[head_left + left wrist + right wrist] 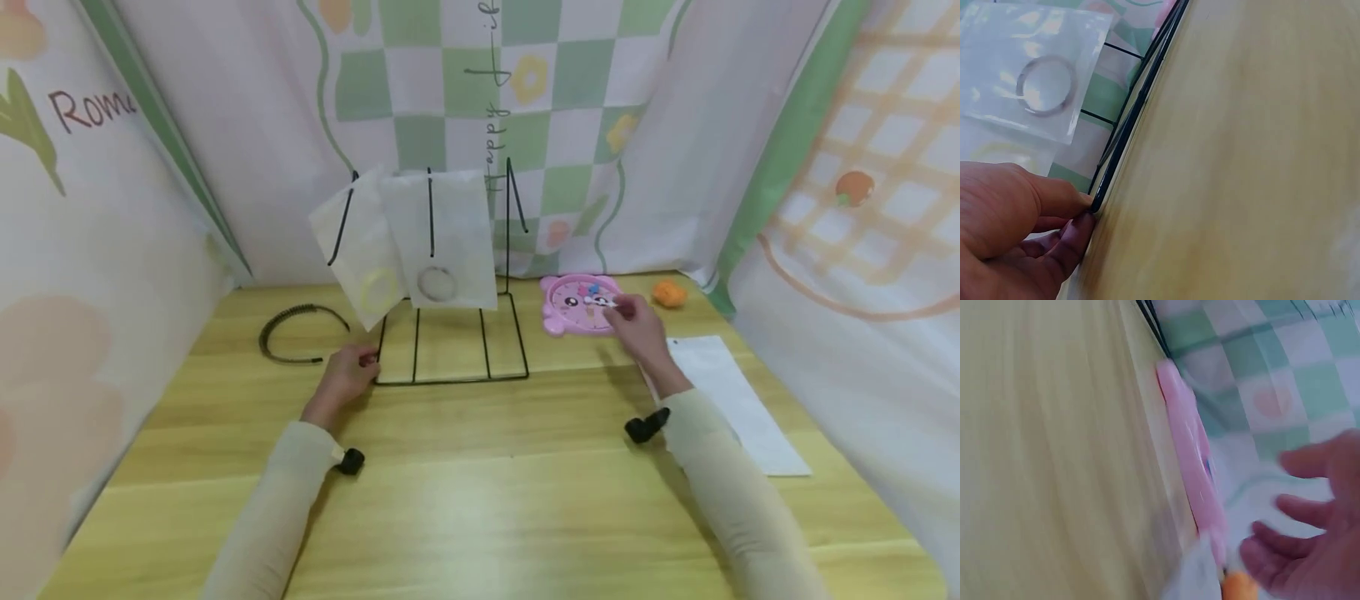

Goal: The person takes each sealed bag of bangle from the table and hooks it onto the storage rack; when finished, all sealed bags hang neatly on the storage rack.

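My left hand (347, 379) pinches the front left corner of a black wire display rack (452, 381) between thumb and fingers. From two of the rack's hooks hang clear frosted bags: the middle one (442, 225) holds a dark ring-shaped band, and the left one (348, 225), hanging askew, holds a yellow ring. The rack's right hook (517, 196) carries nothing. My right hand (643, 332) hovers at the right side of a pink toy clock (555, 323). In the right wrist view, that hand's fingers (1304, 464) are loosely bent and spread, with nothing between them.
A dark coiled headband (285, 321) lies left of the rack. At the back right sits a small orange object (669, 293). A flat white sheet-like item (735, 408) lies under and beside my right forearm. Patterned curtains (547, 108) close in the wooden table behind and at the sides.
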### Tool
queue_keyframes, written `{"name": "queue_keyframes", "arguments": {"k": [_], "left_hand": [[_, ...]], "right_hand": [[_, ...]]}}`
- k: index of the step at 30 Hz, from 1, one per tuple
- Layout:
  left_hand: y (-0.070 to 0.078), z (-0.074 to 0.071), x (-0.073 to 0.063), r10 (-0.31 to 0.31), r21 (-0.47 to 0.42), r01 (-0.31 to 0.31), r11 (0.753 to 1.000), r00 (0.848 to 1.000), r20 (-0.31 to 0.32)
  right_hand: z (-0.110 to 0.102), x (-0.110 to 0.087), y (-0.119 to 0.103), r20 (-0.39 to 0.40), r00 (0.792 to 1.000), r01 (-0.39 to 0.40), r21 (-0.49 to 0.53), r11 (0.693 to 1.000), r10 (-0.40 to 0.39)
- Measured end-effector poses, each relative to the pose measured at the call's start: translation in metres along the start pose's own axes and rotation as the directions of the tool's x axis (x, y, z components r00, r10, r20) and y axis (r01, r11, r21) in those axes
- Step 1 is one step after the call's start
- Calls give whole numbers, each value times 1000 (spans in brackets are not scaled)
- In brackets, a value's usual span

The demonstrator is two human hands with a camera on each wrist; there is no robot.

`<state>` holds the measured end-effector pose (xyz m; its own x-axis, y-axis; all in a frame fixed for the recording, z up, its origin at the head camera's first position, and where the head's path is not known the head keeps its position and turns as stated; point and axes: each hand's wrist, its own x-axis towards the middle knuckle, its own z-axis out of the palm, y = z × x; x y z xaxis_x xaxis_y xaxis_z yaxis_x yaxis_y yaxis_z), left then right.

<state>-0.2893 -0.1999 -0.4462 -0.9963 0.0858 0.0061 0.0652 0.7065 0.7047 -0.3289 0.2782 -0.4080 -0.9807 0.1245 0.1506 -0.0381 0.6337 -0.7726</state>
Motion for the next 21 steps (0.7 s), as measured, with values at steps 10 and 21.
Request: {"name": "queue_keyframes", "arguments": {"k": [10,21], "left_hand": [[-6,2,1,15,-6,-15,1000,1000,-1],[-2,0,1,27,-1,-27,1000,1000,-3]], "right_hand": [[-72,-23,58,160,963,-128,-437,890,217],[-103,-40,71,31,910,-347,-487,801,413]]}}
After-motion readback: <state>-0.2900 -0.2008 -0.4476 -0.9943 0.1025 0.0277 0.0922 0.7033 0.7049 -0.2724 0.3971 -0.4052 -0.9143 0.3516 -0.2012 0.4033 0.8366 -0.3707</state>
